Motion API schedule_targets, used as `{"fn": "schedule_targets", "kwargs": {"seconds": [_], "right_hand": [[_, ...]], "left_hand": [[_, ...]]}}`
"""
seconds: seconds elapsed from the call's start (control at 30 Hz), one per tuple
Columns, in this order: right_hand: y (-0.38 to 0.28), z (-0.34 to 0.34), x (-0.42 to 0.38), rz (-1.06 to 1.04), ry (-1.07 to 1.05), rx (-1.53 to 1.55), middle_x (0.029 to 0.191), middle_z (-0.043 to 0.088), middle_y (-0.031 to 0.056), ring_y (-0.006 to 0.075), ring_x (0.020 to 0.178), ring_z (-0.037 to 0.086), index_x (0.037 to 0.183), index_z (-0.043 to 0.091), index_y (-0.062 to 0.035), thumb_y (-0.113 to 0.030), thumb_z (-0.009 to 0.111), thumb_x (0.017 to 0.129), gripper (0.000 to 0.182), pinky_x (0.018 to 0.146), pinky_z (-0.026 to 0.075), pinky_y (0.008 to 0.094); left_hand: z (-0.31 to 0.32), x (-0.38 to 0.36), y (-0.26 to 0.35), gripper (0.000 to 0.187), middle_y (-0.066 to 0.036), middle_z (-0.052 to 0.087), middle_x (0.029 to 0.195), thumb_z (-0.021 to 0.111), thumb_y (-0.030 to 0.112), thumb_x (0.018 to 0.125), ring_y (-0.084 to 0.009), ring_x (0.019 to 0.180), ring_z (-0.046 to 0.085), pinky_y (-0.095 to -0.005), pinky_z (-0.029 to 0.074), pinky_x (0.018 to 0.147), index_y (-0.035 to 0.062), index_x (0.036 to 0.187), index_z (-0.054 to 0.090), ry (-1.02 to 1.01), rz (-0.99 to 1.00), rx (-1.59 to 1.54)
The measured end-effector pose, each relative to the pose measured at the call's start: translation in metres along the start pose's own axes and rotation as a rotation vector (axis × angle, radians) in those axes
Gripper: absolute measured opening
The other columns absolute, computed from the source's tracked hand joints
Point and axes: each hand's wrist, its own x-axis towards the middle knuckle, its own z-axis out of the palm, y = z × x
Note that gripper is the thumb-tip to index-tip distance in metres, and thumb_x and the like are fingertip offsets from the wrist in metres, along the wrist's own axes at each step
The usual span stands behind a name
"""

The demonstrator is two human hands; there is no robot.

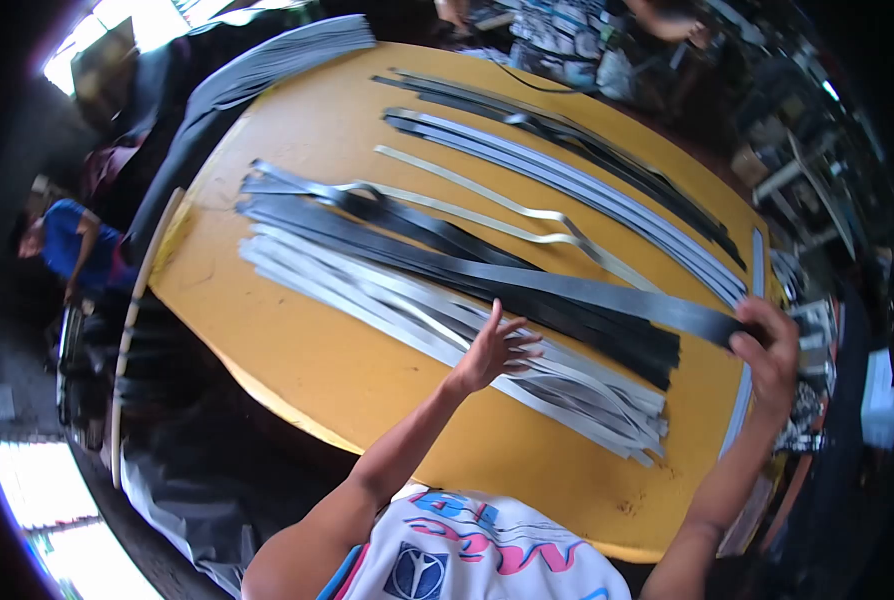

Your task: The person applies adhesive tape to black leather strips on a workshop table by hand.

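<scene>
**A:** Start close in. What are the hands doing?

**B:** The left hand (494,348) lies spread, fingers splayed and holding nothing, resting on a heap of pale grey strips (437,322) near the front of the yellow table (297,350). The right hand (767,345) is closed around the near end of a long black strip (567,288), pinched between thumb and fingers at the table's right edge.

**A:** Where does that strip run?

**B:** From the right hand it stretches away to the left across the table, lying over a pile of other black strips (417,250), which sits just beside and partly over the grey heap.

**A:** And past those?

**B:** A single cream-coloured strip (507,215) snakes along the middle of the tabletop, wavy in its course. Beyond it lies a bundle of light grey strips (587,185), and beside that, further still, a run of dark strips (567,135) near the far edge.

**A:** Anything off the table?

**B:** A stack of grey sheet material (267,65) hangs over the far left corner. At the left, well apart, a person in a blue top (67,245) is bent over.
</scene>
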Motion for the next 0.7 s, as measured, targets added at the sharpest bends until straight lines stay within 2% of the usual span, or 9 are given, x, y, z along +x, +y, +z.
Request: {"fn": "schedule_targets", "kwargs": {"seconds": [0.1, 0.17, 0.23, 0.3, 0.37, 0.43, 0.5, 0.57, 0.7], "right_hand": [[-0.017, -0.014, -0.023, -0.247, -0.056, -0.076, 0.097, 0.065, 0.0079, 0.0152, 0.086, 0.061, 0.105, 0.068, 0.0014, -0.022, 0.085, 0.073, 0.044, 0.078, 0.049, 0.0292], [-0.027, -0.012, -0.042, -0.188, -0.053, -0.107, 0.096, 0.064, 0.0083, 0.0154, 0.084, 0.060, 0.103, 0.067, 0.0011, -0.020, 0.087, 0.071, 0.043, 0.079, 0.048, 0.0283], [-0.015, -0.007, -0.066, -0.099, 0.080, -0.097, 0.095, 0.064, 0.0074, 0.0152, 0.084, 0.060, 0.104, 0.067, 0.0006, -0.018, 0.088, 0.068, 0.045, 0.079, 0.048, 0.0278], [0.006, -0.012, -0.090, 0.074, 0.057, 0.055, 0.093, 0.063, 0.0056, 0.0137, 0.083, 0.060, 0.105, 0.068, 0.0001, -0.010, 0.087, 0.068, 0.042, 0.077, 0.049, 0.0275], [0.015, 0.005, -0.109, 0.280, 0.067, 0.156, 0.091, 0.061, 0.0029, 0.0115, 0.080, 0.060, 0.105, 0.068, -0.0003, -0.005, 0.086, 0.070, 0.040, 0.074, 0.049, 0.0242], [0.034, 0.028, -0.129, 0.365, 0.104, 0.179, 0.089, 0.060, 0.0005, 0.0091, 0.078, 0.059, 0.107, 0.068, -0.0008, -0.003, 0.086, 0.070, 0.041, 0.071, 0.047, 0.0211], [0.065, 0.046, -0.154, 0.329, 0.100, 0.178, 0.089, 0.059, -0.0005, 0.0075, 0.079, 0.058, 0.109, 0.068, -0.0017, -0.003, 0.086, 0.072, 0.042, 0.071, 0.047, 0.0210], [0.080, 0.066, -0.178, 0.428, 0.108, 0.291, 0.087, 0.060, 0.0006, 0.0083, 0.076, 0.059, 0.108, 0.068, -0.0015, -0.004, 0.086, 0.072, 0.041, 0.069, 0.048, 0.0223], [0.101, 0.078, -0.232, 0.502, 0.135, 0.356, 0.084, 0.060, 0.0015, 0.0094, 0.072, 0.059, 0.109, 0.066, -0.0008, -0.004, 0.086, 0.073, 0.042, 0.065, 0.049, 0.0232]], "left_hand": [[-0.007, 0.010, 0.066, 0.092, -0.024, 0.069, 0.110, 0.042, 0.080, 0.091, -0.0386, 0.105, 0.068, -0.0481, 0.053, 0.092, -0.0054, 0.122, 0.057, -0.162, 0.379, -0.429], [-0.028, 0.001, 0.123, 0.074, -0.023, 0.070, 0.097, 0.045, 0.066, 0.099, -0.0355, 0.098, 0.070, -0.0463, 0.056, 0.089, -0.0067, 0.106, 0.061, -0.025, 0.598, -0.589], [-0.113, 0.008, 0.187, 0.058, -0.021, 0.070, 0.098, 0.046, 0.047, 0.105, -0.0312, 0.097, 0.070, -0.0418, 0.058, 0.087, -0.0086, 0.115, 0.059, -1.015, 0.469, -0.616], [-0.108, -0.034, 0.244, 0.046, -0.019, 0.067, 0.104, 0.044, 0.031, 0.107, -0.0261, 0.094, 0.069, -0.0355, 0.058, 0.085, -0.0105, 0.124, 0.056, -0.020, 0.801, -0.767], [-0.149, -0.054, 0.303, 0.043, -0.018, 0.064, 0.115, 0.042, 0.023, 0.105, -0.0257, 0.095, 0.067, -0.0352, 0.057, 0.087, -0.0119, 0.129, 0.053, 0.264, 0.943, -0.549], [-0.177, -0.091, 0.339, 0.048, -0.019, 0.067, 0.108, 0.035, 0.027, 0.109, -0.0290, 0.089, 0.067, -0.0369, 0.056, 0.089, -0.0144, 0.126, 0.053, 0.372, 1.141, -0.319], [-0.279, -0.114, 0.396, 0.044, -0.024, 0.066, 0.117, 0.033, 0.025, 0.110, -0.0327, 0.099, 0.068, -0.0382, 0.056, 0.088, -0.0120, 0.126, 0.050, 0.115, 1.231, -0.007], [-0.235, -0.160, 0.403, 0.035, -0.027, 0.065, 0.124, 0.036, 0.021, 0.108, -0.0330, 0.102, 0.069, -0.0382, 0.056, 0.085, -0.0078, 0.124, 0.049, 0.429, 1.303, -0.172], [-0.225, -0.228, 0.405, 0.025, -0.025, 0.068, 0.121, 0.043, 0.018, 0.107, -0.0296, 0.099, 0.072, -0.0355, 0.057, 0.075, -0.0012, 0.122, 0.048, 0.686, 1.322, 0.063]]}}
